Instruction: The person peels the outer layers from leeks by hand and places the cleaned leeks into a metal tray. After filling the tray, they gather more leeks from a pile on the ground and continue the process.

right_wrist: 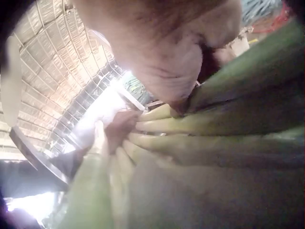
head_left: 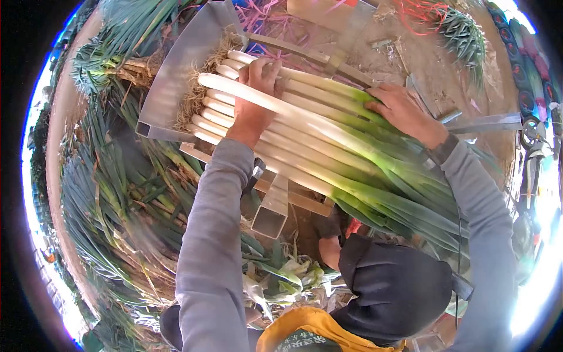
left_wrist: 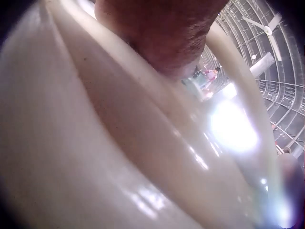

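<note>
Leeks [head_left: 305, 149] lie side by side in a slanting row, white root ends at left and green leaves at right. My left hand [head_left: 255, 102] reaches across the white stalks, its bent fingers gripping near the upper edge; one leek [head_left: 220, 85] passes over the back of this hand. Its fingertips are hidden. In the left wrist view, skin [left_wrist: 167, 33] presses close to white stalks [left_wrist: 119, 114]. My right hand [head_left: 407, 111] holds the upper edge where white turns green. The right wrist view shows that hand [right_wrist: 167, 52] against green stalks [right_wrist: 214, 143].
A metal trough [head_left: 176, 76] stands around the root ends, on a frame with a square tube [head_left: 272, 208]. Piled leeks [head_left: 117, 193] cover the ground at left. Someone in a dark hood [head_left: 399, 287] is below the leaves. Pink strings [head_left: 270, 23] lie behind.
</note>
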Available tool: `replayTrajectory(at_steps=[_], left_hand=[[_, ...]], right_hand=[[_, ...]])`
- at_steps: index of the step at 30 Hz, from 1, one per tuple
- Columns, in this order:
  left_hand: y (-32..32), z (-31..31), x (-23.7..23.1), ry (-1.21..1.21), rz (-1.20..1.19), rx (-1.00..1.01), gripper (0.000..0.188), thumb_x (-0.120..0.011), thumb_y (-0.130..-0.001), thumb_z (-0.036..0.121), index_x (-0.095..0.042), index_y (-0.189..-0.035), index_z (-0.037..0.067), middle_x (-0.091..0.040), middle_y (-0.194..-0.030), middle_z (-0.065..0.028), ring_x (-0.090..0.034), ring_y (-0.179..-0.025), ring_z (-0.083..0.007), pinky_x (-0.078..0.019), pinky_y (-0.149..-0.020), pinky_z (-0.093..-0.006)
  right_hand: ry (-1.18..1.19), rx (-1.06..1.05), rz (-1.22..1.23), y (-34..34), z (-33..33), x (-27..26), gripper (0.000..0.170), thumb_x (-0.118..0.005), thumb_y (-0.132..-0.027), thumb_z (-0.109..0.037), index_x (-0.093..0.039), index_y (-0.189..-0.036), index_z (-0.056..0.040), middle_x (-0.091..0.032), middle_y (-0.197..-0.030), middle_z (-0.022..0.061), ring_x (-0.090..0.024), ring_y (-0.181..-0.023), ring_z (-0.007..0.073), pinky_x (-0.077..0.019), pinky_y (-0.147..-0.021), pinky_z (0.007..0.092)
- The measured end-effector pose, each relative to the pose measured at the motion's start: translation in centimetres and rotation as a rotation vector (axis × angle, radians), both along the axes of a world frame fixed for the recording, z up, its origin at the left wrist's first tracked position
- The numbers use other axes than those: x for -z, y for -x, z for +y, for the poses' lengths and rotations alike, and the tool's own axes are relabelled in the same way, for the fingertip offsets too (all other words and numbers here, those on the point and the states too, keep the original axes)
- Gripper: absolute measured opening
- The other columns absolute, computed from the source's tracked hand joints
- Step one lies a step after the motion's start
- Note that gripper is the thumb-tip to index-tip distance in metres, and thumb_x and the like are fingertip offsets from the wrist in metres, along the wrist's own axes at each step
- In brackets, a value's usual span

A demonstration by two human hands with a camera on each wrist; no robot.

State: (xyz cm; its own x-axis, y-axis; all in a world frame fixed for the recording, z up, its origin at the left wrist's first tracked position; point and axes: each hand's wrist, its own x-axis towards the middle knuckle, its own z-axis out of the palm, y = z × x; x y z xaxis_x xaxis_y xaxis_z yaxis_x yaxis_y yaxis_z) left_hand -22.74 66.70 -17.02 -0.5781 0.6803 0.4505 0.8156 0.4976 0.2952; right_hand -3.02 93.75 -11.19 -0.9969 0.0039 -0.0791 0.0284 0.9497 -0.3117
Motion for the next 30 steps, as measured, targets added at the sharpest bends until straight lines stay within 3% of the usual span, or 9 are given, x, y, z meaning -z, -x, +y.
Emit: replayTrajectory(at_steps=[6,8,11,15,18,20,23,27,30], left_hand=[[0.0,0.1,-0.3,-0.005,-0.005,-0.019,0.038,-0.063,-0.096,0.023,-0.062,-0.133,0.014,-0.057,-0.128,-0.0149,-0.052,-0.117,-0.0380,-0.0425,-0.104,-0.0491],[0.0,0.1,-0.5,-0.018,0.003,-0.029,0.036,-0.063,-0.095,0.022,-0.063,-0.131,0.014,-0.057,-0.126,-0.0151,-0.053,-0.115,-0.0386,-0.0436,-0.102,-0.0493],[-0.4,0.1,-0.1,-0.051,-0.026,-0.044,0.028,-0.065,-0.093,0.021,-0.066,-0.120,0.012,-0.056,-0.126,-0.0119,-0.054,-0.112,-0.0389,-0.0470,-0.097,-0.0512],[-0.3,0.1,0.0,-0.033,-0.007,-0.072,0.024,-0.068,-0.091,0.021,-0.069,-0.113,0.012,-0.058,-0.122,-0.0111,-0.055,-0.109,-0.0383,-0.0492,-0.094,-0.0500],[-0.1,0.0,0.0,-0.073,0.064,-0.071,0.021,-0.067,-0.091,0.017,-0.069,-0.111,0.010,-0.059,-0.117,-0.0131,-0.058,-0.102,-0.0381,-0.0505,-0.087,-0.0504],[-0.4,0.0,0.1,-0.100,0.050,-0.062,0.022,-0.069,-0.090,0.017,-0.069,-0.110,0.010,-0.059,-0.116,-0.0134,-0.058,-0.102,-0.0390,-0.0508,-0.088,-0.0500],[-0.5,0.0,0.0,-0.141,0.057,-0.057,0.022,-0.069,-0.090,0.016,-0.069,-0.110,0.010,-0.059,-0.116,-0.0134,-0.057,-0.102,-0.0397,-0.0514,-0.088,-0.0494],[-0.5,-0.1,0.0,-0.146,0.000,-0.072,0.021,-0.069,-0.090,0.015,-0.069,-0.110,0.010,-0.059,-0.117,-0.0125,-0.058,-0.104,-0.0392,-0.0514,-0.090,-0.0491],[-0.4,-0.1,0.1,-0.181,0.008,-0.069,0.021,-0.069,-0.090,0.015,-0.069,-0.110,0.010,-0.060,-0.117,-0.0119,-0.058,-0.104,-0.0384,-0.0511,-0.091,-0.0492]], right_hand=[[0.002,-0.063,-0.027,0.1,0.7,0.7,0.032,-0.060,-0.098,-0.025,-0.063,-0.118,0.0004,-0.062,-0.111,0.0186,-0.062,-0.101,0.0395,-0.0505,-0.085,0.0471],[0.108,-0.140,0.075,0.0,0.4,1.9,0.026,-0.061,-0.095,-0.026,-0.064,-0.102,-0.0015,-0.062,-0.098,0.0206,-0.061,-0.095,0.0431,-0.0494,-0.079,0.0521],[0.093,-0.120,0.161,-1.1,-0.2,1.9,0.026,-0.062,-0.095,-0.027,-0.063,-0.098,-0.0003,-0.060,-0.097,0.0200,-0.060,-0.096,0.0425,-0.0491,-0.081,0.0518],[0.029,-0.097,0.094,-0.7,-0.8,0.5,0.029,-0.063,-0.095,-0.028,-0.064,-0.106,-0.0010,-0.061,-0.100,0.0201,-0.061,-0.096,0.0425,-0.0496,-0.083,0.0510],[0.013,-0.073,0.266,-2.4,-3.6,-2.2,0.035,-0.065,-0.094,-0.030,-0.065,-0.114,-0.0014,-0.062,-0.103,0.0200,-0.061,-0.096,0.0419,-0.0502,-0.085,0.0503],[0.025,-0.090,0.161,-4.7,-5.6,-4.3,0.041,-0.069,-0.092,-0.032,-0.065,-0.119,-0.0023,-0.063,-0.106,0.0192,-0.061,-0.098,0.0397,-0.0509,-0.086,0.0489],[0.103,-0.142,-0.009,-7.6,-8.1,-7.2,0.043,-0.074,-0.086,-0.030,-0.065,-0.117,-0.0019,-0.064,-0.103,0.0166,-0.061,-0.098,0.0369,-0.0515,-0.086,0.0475],[0.067,-0.118,0.027,-8.7,-8.2,-6.5,0.048,-0.082,-0.076,-0.024,-0.065,-0.116,-0.0024,-0.062,-0.103,0.0130,-0.060,-0.099,0.0341,-0.0515,-0.083,0.0450],[0.000,-0.096,0.011,-8.3,-9.3,-5.7,0.045,-0.082,-0.075,-0.022,-0.065,-0.112,-0.0033,-0.062,-0.105,0.0129,-0.059,-0.102,0.0334,-0.0512,-0.082,0.0447]])
